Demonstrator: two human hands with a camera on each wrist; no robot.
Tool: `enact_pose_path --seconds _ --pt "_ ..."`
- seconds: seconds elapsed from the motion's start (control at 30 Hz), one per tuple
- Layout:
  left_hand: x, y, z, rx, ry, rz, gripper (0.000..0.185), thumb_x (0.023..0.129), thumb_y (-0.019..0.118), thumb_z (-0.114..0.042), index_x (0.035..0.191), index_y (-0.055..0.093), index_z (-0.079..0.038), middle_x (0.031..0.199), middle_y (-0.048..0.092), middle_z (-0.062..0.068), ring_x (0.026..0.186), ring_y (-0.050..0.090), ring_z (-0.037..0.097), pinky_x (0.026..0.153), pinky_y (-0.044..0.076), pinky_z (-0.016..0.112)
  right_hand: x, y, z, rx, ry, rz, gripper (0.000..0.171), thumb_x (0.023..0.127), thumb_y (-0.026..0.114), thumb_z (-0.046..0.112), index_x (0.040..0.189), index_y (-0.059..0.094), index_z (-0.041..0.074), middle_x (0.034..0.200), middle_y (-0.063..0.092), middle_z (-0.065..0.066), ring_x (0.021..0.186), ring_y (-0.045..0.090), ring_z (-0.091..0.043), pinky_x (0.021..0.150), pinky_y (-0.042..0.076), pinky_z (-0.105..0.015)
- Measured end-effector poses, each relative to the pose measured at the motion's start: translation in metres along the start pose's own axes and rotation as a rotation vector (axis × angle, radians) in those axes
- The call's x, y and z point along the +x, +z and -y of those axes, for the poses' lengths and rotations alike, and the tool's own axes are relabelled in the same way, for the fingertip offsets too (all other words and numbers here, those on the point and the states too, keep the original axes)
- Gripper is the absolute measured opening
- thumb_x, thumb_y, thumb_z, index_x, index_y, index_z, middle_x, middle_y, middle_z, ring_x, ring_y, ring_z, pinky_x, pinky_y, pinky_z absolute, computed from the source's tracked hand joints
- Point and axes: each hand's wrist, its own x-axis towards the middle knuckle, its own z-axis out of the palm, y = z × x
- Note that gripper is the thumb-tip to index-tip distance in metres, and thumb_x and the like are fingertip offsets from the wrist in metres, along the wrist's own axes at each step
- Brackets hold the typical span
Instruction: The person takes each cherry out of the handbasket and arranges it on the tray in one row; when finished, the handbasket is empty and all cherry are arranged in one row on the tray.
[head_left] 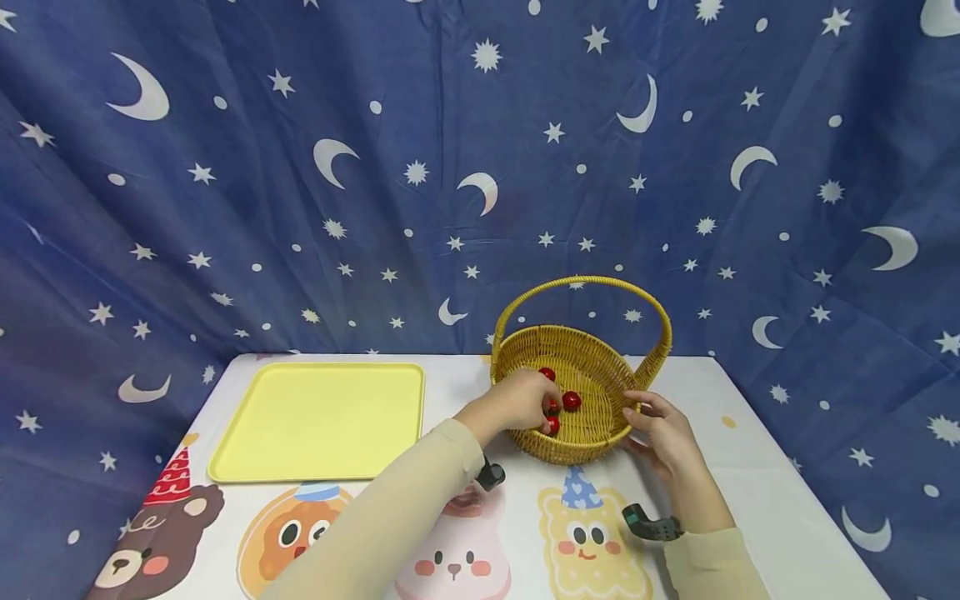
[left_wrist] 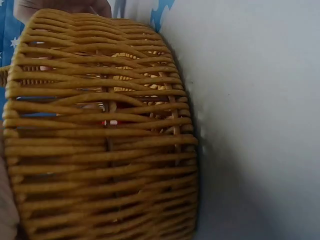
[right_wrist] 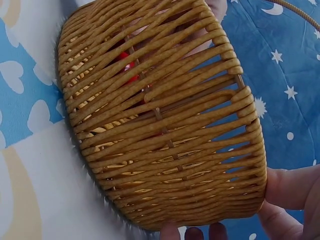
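Note:
A round golden wicker basket (head_left: 557, 452) with a tall arched handle (head_left: 585, 280) stands on the table. Several small glossy red fruits, one of them a red fruit (head_left: 572, 401) lying apart from the fingers, are inside; their kind is too small to tell. My left hand (head_left: 517, 400) reaches over the near left rim with bent fingers around red fruit, but whether it grips one is unclear. At the basket's right side, my right hand (head_left: 667, 433) holds the rim, its thumb (right_wrist: 292, 187) at the edge and fingertips (right_wrist: 170, 232) against the wicker wall.
A flat yellow tray (head_left: 322, 417) lies to the left of the basket. The white tablecloth (head_left: 742, 492) carries cartoon prints. Behind the table hangs a dark blue curtain (head_left: 420, 250) with moons and stars. Small dark cameras, including the right wrist camera (head_left: 648, 525), sit at both wrists.

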Motion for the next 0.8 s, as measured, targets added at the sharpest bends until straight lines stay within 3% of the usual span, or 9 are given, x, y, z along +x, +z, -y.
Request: enact_pose_path --seconds 0.23,0.37,0.6,0.8 --pt "0.0039 0.0055 -0.0078 0.061 -0.122 0.072 0.018 0.084 0.092 -0.028 0.099 0.084 -0.033 0.098 0.076 -0.016 0.097 0.068 0.010 0.087 0.057 0.039 0.0003 -0.0005 -0.0007 -0.006 0.003 0.002 0.034 0.106 0.066 0.013 0.139 0.066 0.021 0.134 0.048 -0.004 0.114 0.060 -0.015 0.089 0.061 -0.033" --pt "0.0047 0.0045 -0.0098 0.064 -0.132 0.068 0.014 0.084 0.090 -0.024 0.091 0.082 -0.033 0.091 0.073 -0.016 0.093 0.067 0.011 0.081 0.055 0.039 0.0004 -0.0007 -0.0001 -0.005 -0.001 0.005 0.036 0.107 0.066 0.014 0.142 0.064 0.019 0.130 0.053 -0.002 0.112 0.064 -0.013 0.089 0.061 -0.033" --pt "0.0026 0.0044 -0.0059 0.006 -0.064 -0.040 0.023 0.087 0.088 -0.018 0.107 0.082 -0.026 0.103 0.074 -0.008 0.096 0.064 0.012 0.085 0.054 0.031 0.0000 0.0002 -0.0004 0.013 -0.009 -0.003 0.039 0.107 0.066 0.012 0.145 0.061 0.013 0.124 0.053 0.000 0.113 0.064 -0.015 0.087 0.062 -0.032" --pt "-0.0003 0.0020 -0.0002 -0.128 0.007 -0.175 0.025 0.091 0.085 -0.012 0.115 0.081 -0.017 0.112 0.069 -0.001 0.100 0.063 0.013 0.088 0.055 0.027 0.0011 0.0016 -0.0010 0.031 -0.016 -0.015 0.038 0.107 0.064 0.011 0.144 0.061 0.012 0.122 0.053 -0.001 0.113 0.062 -0.018 0.084 0.062 -0.031"
